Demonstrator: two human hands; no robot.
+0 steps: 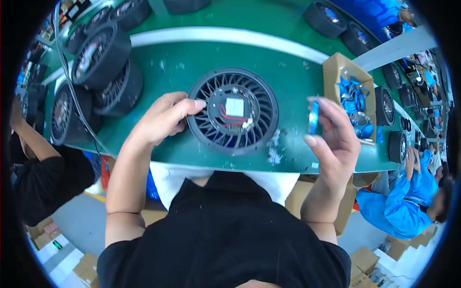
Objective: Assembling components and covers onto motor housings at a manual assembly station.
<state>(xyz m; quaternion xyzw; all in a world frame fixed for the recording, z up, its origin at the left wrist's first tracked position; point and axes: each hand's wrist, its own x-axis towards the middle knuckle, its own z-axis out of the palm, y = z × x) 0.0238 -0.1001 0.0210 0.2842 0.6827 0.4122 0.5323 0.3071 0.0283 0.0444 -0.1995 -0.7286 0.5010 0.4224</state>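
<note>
In front of me a black spoked wheel-shaped unit (259,108) lies face up on the green work table (182,60). Its round hub carries a white block (234,106), red wires and small circuit parts. My left hand (165,117) grips the unit's left rim, thumb on top and fingers partly hidden under the edge. To the right of the unit and apart from it, my right hand (336,139) is raised above the table. Between its thumb and fingers it pinches a shiny blue ring-like piece (314,117), seen edge-on.
An open cardboard box (330,79) of blue ring-like pieces stands right of my right hand. Black wheels (103,53) are stacked at the left, beside a hanging cable (72,91). Scraps (274,154) lie near the front edge. Co-workers (403,201) sit on both sides.
</note>
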